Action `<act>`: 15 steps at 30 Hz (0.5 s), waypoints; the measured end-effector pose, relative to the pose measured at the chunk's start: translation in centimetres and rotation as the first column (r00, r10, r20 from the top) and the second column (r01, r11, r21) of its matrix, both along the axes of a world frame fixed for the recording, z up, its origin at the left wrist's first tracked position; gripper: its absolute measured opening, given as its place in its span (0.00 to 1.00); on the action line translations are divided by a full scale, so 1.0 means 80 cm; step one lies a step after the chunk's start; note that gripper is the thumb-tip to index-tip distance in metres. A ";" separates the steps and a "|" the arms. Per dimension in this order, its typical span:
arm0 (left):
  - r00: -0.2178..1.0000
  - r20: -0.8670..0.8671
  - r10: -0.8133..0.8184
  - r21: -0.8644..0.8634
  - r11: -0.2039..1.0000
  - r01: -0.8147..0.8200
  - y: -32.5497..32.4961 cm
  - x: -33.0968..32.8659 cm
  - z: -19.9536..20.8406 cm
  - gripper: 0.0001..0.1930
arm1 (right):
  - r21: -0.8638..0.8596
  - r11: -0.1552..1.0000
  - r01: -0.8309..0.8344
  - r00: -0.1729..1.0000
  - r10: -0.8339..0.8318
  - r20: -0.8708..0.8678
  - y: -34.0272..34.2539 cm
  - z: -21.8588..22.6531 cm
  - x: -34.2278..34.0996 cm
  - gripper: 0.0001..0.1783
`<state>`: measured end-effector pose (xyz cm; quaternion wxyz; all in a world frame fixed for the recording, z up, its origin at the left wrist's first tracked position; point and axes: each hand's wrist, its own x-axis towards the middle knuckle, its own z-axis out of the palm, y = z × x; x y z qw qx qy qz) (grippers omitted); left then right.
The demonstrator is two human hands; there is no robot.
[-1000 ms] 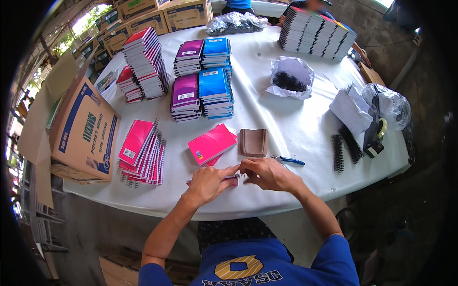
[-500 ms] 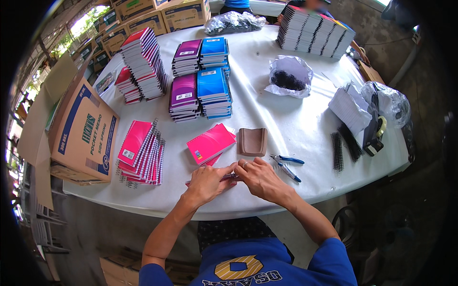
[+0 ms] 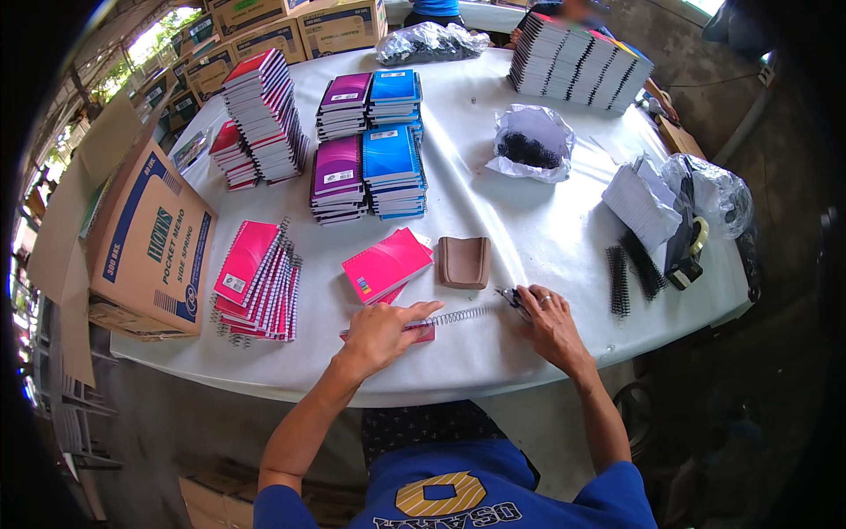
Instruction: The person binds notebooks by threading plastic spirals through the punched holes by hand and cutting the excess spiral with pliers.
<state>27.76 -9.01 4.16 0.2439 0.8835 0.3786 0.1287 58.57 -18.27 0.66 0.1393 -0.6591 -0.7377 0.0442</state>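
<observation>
Near the front of the table, my left hand point(image 3: 381, 337) closes on a small pink notebook point(image 3: 426, 334), lying edge-on toward me. A wire spiral coil point(image 3: 463, 315) sticks out to the right from the notebook's bound edge, past my fingers. My right hand point(image 3: 553, 328) has its fingers closed round the pliers point(image 3: 509, 298), whose jaws point to the upper left; their handles are hidden under the hand. Just beyond my left hand lie pink notebooks point(image 3: 388, 264), loosely stacked, and beside them a brown curved block point(image 3: 463, 263).
Fanned pink spiral notebooks point(image 3: 251, 280) lie at left, beside an open carton point(image 3: 154, 242). Behind stand purple notebooks point(image 3: 338, 176), blue notebooks point(image 3: 394, 159) and a tall red stack point(image 3: 264, 115). Black coils point(image 3: 619, 280) and a tape dispenser point(image 3: 686, 264) lie at right.
My right hand has left the notebook and moved right onto the pliers. The coil now shows stretching out from the notebook, while my left hand stays there.
</observation>
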 end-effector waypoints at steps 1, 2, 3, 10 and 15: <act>1.000 0.022 -0.008 0.013 1.000 0.008 0.002 0.000 -0.005 0.22 | 0.010 1.000 0.013 1.000 -0.013 0.003 -0.004 -0.006 0.004 0.32; 0.999 0.043 -0.013 0.028 1.000 0.012 0.003 -0.002 -0.006 0.22 | 0.141 0.989 0.047 0.997 -0.055 0.052 -0.005 -0.006 0.003 0.30; 0.999 0.042 -0.012 0.030 0.999 0.011 0.002 -0.003 -0.006 0.22 | 0.143 0.989 0.047 0.997 -0.054 0.051 -0.006 -0.005 0.003 0.30; 0.972 -0.225 0.076 0.065 0.996 -0.062 -0.004 0.005 0.024 0.27 | 0.166 0.972 0.164 0.895 -0.077 -0.439 -0.031 0.051 -0.103 0.25; 0.963 -0.246 0.107 0.083 0.993 -0.089 -0.003 0.008 0.014 0.29 | 0.126 0.992 0.030 0.988 -0.010 -0.152 -0.024 0.033 -0.157 0.23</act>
